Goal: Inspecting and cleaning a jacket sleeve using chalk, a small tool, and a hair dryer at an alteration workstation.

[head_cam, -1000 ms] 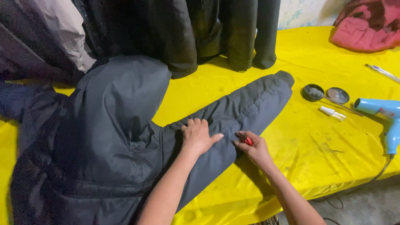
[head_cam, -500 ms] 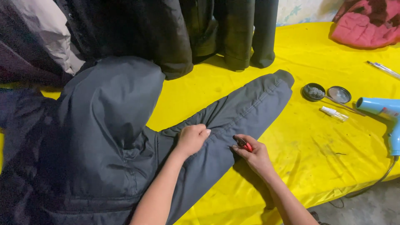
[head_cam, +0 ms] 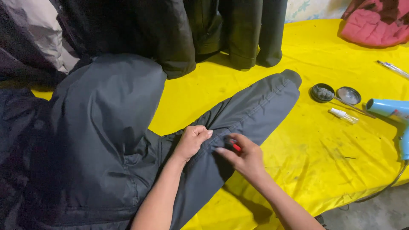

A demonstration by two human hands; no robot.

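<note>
A dark grey hooded jacket (head_cam: pixel 106 127) lies spread on a yellow table cover (head_cam: pixel 341 149), one sleeve (head_cam: pixel 255 106) stretched toward the right. My left hand (head_cam: pixel 194 138) is closed, pinching the sleeve fabric near the armpit seam. Just to its right, my right hand (head_cam: pixel 243 155) presses on the sleeve and holds a small red tool (head_cam: pixel 235 147) between its fingers; most of the tool is hidden.
Dark garments (head_cam: pixel 213 30) hang along the back edge. On the right lie a small open round tin (head_cam: pixel 322 92), its lid (head_cam: pixel 348 95), a little clear bottle (head_cam: pixel 343 115), a blue hair dryer (head_cam: pixel 392 115) and a pen (head_cam: pixel 394 68). A pink quilted garment (head_cam: pixel 375 21) sits far right.
My left hand has gone from lying flat with spread fingers to closed, pinching the sleeve fabric. The right hand with the red tool has stayed beside it on the sleeve.
</note>
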